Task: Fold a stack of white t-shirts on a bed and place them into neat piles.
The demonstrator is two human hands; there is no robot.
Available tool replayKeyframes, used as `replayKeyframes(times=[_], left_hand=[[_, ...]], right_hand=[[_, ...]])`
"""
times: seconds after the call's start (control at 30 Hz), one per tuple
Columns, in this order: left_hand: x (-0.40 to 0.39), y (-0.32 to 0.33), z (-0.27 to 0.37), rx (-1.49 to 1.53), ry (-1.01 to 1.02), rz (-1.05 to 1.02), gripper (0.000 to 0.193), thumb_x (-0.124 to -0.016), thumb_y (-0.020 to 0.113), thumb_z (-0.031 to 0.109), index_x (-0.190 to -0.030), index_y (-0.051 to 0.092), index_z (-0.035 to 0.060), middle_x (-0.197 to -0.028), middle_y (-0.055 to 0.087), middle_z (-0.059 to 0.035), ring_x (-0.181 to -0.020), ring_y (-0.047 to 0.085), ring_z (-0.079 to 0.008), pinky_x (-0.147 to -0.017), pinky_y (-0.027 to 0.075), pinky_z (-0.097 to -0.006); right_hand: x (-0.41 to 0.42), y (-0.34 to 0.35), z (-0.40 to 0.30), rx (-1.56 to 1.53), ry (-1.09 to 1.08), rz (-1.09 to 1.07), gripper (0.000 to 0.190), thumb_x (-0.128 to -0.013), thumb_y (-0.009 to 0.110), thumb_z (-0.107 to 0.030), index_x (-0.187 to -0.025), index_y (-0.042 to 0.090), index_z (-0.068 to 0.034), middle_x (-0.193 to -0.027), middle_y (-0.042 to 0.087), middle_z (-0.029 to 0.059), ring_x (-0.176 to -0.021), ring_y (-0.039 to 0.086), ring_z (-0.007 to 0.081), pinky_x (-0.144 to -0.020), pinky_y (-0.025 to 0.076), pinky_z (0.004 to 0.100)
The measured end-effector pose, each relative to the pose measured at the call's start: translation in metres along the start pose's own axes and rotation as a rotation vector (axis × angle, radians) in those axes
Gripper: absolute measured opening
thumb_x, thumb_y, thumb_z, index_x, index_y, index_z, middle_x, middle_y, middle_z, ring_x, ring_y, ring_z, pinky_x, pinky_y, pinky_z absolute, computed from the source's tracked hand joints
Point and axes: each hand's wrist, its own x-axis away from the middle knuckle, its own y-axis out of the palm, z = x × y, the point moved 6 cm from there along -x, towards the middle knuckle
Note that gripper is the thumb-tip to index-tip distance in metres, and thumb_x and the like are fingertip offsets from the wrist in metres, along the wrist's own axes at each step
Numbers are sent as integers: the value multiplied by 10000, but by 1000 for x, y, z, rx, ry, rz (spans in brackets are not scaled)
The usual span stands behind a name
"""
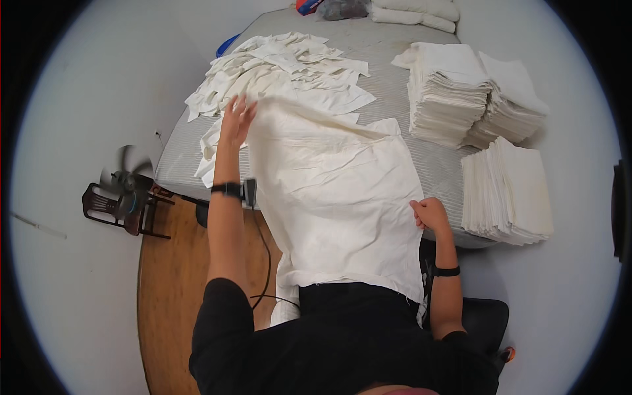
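A white cloth (335, 197) lies spread over the front edge of the mattress and my lap, its far edge raised in a loose fold. My left hand (239, 119) is at the cloth's far left corner, slightly blurred, fingers apart; whether it touches the cloth is unclear. At the cloth's right edge, my right hand (431, 214) has its fingers curled and pinches the hem. Beyond my left hand is a loose heap of white cloths (276, 74). To the right stand stacks of folded white cloths (447, 94), with another folded stack (508, 192) nearer me.
The striped mattress (390, 94) reaches back to folded white bedding (414, 12) and a dark plastic bag (341, 9). At left, a running fan (128, 180) stands before a wooden chair (101, 205). A black cable (268, 252) hangs by my left arm. Walls flank both sides.
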Motion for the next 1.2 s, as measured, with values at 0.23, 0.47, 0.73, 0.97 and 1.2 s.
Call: replayKeyframes(times=[0.23,0.47,0.73,0.97,1.2], left_hand=[[11,32,-37,-624,89,57,612,-905,616,191,-1435,376,3,-1469,416,-173,-1353,400,-309,-1102,326,-397],[124,-20,-116,-1471,476,51,402,-857,619,218,-1173,601,-30,-1216,575,-284,-1166,515,-431,-1016,397,-474],[139,-7,-98,-1454,553,224,372,-821,598,190,-1120,617,-30,-1180,586,-275,-1107,537,-427,-971,417,-493],[140,0,-96,-1404,507,255,345,-825,597,189,-1096,630,-22,-1183,593,-244,-1120,539,-403,-971,419,-482],[167,-19,-87,-1228,607,454,290,-872,642,185,-1098,620,4,-1142,609,-202,-1092,546,-347,-941,424,-434]], right_hand=[[2,-7,7,-30,-17,45,432,-913,604,-306,-631,608,20,-515,592,95,-400,553,147,-416,452,278],[-41,-11,-57,577,-327,183,335,-863,615,-313,-726,672,-13,-687,672,158,-648,663,308,-605,517,410],[-192,74,-177,665,-650,-197,193,-820,639,-201,-905,694,-36,-869,685,179,-840,657,330,-748,500,430],[-210,-13,-215,540,-869,558,637,-847,620,-182,-1398,374,21,-1425,409,262,-1326,384,403,-1119,311,432],[-57,-3,-92,605,-471,36,387,-851,620,-311,-715,666,49,-696,673,164,-699,676,313,-671,522,419]])
